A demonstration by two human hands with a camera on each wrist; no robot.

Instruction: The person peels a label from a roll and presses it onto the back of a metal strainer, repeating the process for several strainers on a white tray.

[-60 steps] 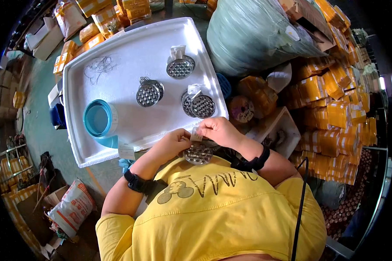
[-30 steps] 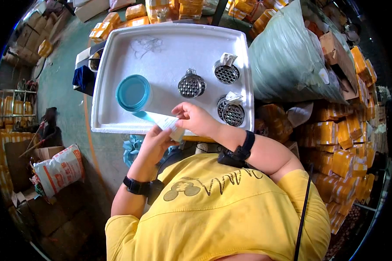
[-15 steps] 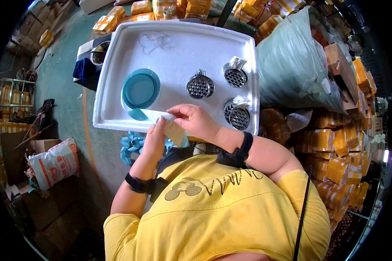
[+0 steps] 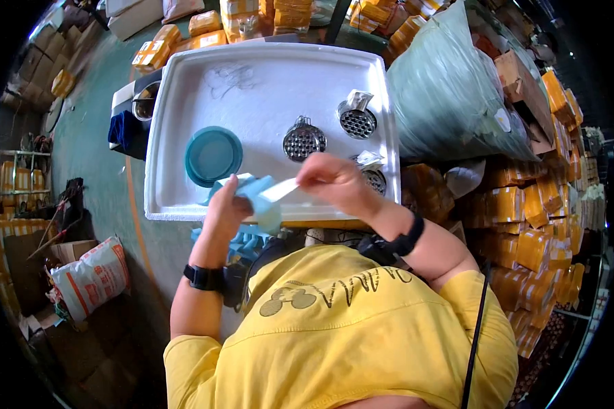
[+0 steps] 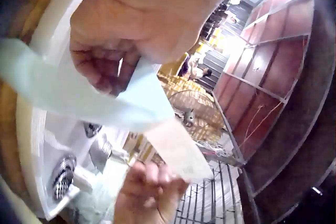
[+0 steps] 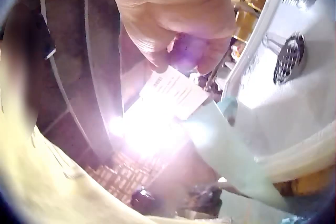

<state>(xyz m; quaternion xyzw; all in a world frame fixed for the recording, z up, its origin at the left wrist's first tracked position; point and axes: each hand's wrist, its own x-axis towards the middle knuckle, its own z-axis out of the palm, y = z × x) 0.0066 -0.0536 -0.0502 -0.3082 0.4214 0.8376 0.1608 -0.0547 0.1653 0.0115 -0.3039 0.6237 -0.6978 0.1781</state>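
A white printed label [image 4: 280, 190] is partly lifted off a light blue backing strip [image 4: 267, 214]. My right hand [image 4: 339, 183] pinches the label's free end, seen clearly in the right wrist view, where the label [image 6: 176, 94] carries lines of print. My left hand [image 4: 225, 208] holds the strip between thumb and fingers, left of the label. From the left wrist view, the strip [image 5: 68, 90] runs under the left hand's fingers. Behind the left hand the blue label roll [image 4: 213, 157] lies on the white foam tray [image 4: 184, 75].
On the tray lie perforated round metal pieces: one in the middle [image 4: 305, 140], one at the upper right [image 4: 358, 121], and one partly behind the right hand [image 4: 375, 181]. A large plastic-wrapped bundle [image 4: 450, 102] and stacked orange-taped parcels [image 4: 518, 211] stand to the right.
Two seconds ago both hands were at a metal piece near the shirt. They moved left to the label strip, and the right hand has drawn back rightward with the label's end.
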